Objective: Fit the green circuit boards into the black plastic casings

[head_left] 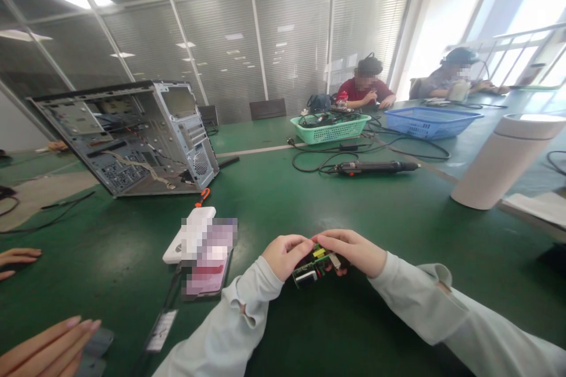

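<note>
Both hands meet around a small green circuit board (326,258) just above the green table. On it show a yellow part, a silver metal part at the right and a black cylindrical part (306,276) with a pale end at the lower left. My left hand (287,254) grips the board's left side, thumb on top. My right hand (351,252) is closed on the right side, with its fingers partly hidden behind and under the board. The two thumbs come close together at the far edge.
An open computer case (154,141) stands at the left, near a white power bank (190,234) and a phone (214,259). Beyond lie an electric screwdriver (375,168), green basket (329,129) and blue basket (431,122). A white bottle (504,159) leans right. Another person's hand (48,350) is lower left.
</note>
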`<state>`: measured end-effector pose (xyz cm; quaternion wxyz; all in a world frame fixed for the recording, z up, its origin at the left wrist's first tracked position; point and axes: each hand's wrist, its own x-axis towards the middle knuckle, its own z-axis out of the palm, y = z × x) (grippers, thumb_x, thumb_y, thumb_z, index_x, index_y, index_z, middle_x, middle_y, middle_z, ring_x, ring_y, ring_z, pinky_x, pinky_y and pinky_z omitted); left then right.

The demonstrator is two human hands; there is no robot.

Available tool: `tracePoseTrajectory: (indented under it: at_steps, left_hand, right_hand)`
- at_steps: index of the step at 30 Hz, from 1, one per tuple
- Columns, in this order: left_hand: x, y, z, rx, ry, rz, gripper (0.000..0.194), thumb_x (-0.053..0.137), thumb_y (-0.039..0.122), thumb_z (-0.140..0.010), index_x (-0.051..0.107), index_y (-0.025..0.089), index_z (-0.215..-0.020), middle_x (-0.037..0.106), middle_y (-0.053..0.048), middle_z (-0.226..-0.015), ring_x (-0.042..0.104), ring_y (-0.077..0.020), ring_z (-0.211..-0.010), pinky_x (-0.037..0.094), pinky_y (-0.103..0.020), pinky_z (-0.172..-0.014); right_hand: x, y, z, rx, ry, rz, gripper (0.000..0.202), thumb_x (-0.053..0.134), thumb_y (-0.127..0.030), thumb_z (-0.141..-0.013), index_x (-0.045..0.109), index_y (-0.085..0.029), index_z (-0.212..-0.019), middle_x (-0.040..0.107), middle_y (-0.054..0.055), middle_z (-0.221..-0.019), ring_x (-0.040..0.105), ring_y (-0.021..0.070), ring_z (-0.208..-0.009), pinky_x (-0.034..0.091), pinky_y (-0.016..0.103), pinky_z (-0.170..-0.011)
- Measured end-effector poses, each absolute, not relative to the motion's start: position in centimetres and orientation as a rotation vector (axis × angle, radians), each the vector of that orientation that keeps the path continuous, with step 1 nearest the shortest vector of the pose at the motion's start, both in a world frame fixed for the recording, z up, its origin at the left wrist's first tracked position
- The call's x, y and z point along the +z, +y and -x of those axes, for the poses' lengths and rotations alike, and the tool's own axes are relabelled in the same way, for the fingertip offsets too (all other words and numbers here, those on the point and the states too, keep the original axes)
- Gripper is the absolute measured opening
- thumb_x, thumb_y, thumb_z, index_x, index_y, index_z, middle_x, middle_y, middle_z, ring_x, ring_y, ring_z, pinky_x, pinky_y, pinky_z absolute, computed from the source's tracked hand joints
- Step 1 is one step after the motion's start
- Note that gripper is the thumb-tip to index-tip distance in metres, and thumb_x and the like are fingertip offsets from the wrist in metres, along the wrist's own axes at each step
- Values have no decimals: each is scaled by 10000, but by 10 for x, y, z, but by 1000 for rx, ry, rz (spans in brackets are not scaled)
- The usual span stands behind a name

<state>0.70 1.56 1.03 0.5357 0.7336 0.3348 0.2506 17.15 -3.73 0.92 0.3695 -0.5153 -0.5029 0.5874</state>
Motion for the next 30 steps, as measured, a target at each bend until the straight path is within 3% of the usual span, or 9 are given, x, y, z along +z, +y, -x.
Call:
tracePoseTrajectory:
  at_steps: [3, 6, 10, 18, 22, 27, 30]
  left_hand:
    - [9, 23, -6, 648, 759, -1418, 508, 483, 564, -691, 678, 100, -762, 670, -82, -720, 593, -194, -691, 429, -282, -673]
    - [3, 31, -7, 637, 750, -1160, 561, 437, 604, -694, 661, 98, -787, 657, -77, -661, 587, -163, -576, 435, -265, -560]
    - [-2, 34, -8, 636, 813, -1203, 576, 397, 605, -711, 651, 95, -798, 594, -39, -513, 483, -104, -361, 314, -206, -354]
    - [2, 27, -9, 632, 875, -1317, 604, 313, 603, -746, 634, 100, -651, 513, -15, -437, 378, -73, -318, 215, -201, -315]
    - [-2, 29, -10, 669, 876, -1338, 575, 390, 624, -702, 609, 108, -580, 409, 16, -350, 372, -82, -332, 228, -205, -343]
    - [-6, 34, -11, 628, 824, -1205, 607, 422, 639, -668, 633, 89, -814, 513, -1, -449, 406, -81, -334, 254, -206, -343]
    - [-8, 36, -9, 673, 807, -1134, 575, 466, 602, -675, 602, 103, -927, 580, -21, -569, 475, -94, -400, 301, -198, -363]
  right_hand:
    - [13, -39, -170, 1775, -990, 1294, 410, 478, -474, -809, 493, -91, -953, 558, 74, -650, 480, 88, -448, 370, 134, -394]
    - [18, -43, -166, 2056, -655, 1168, 372, 313, -431, -897, 471, -107, -990, 560, 71, -676, 488, 80, -458, 382, 135, -438]
    - [20, -48, -161, 2248, -508, 983, 483, 125, -389, -896, 484, -77, -980, 523, 63, -606, 498, 107, -459, 388, 167, -468]
    - [14, -54, -154, 2378, -535, 779, 631, 14, -385, -865, 498, -32, -1066, 513, 76, -603, 533, 152, -511, 391, 223, -541]
    - [8, -53, -151, 2372, -565, 777, 586, 83, -480, -930, 480, -74, -1074, 522, 57, -665, 541, 139, -550, 403, 224, -560]
    - [3, -53, -148, 2253, -609, 816, 508, 283, -588, -899, 449, -127, -1033, 508, 32, -759, 538, 123, -581, 422, 212, -521]
    - [3, -53, -149, 2109, -696, 856, 522, 499, -610, -792, 446, -126, -980, 508, 48, -836, 550, 142, -683, 447, 222, -571]
